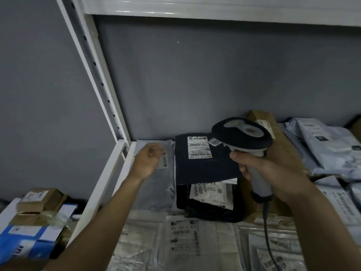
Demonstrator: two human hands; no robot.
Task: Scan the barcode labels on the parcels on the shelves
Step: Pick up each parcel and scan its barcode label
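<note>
Grey plastic wraps the leftmost parcel (pixel 156 169) on the shelf (pixel 109 173), left of centre, where the left hand (pixel 145 161) reaches over its label (pixel 163 160); blur hides whether that grip is spread or pinching. Just right, a dark parcel (pixel 203 163) shows its white barcode label (pixel 199 147) face up. At right centre, the right hand (pixel 273 169) has its grip wrapped round the scanner (pixel 244 135) handle, head aimed down-left. Scanning seems midway; next, probably flatten the grey label and aim squarely.
</note>
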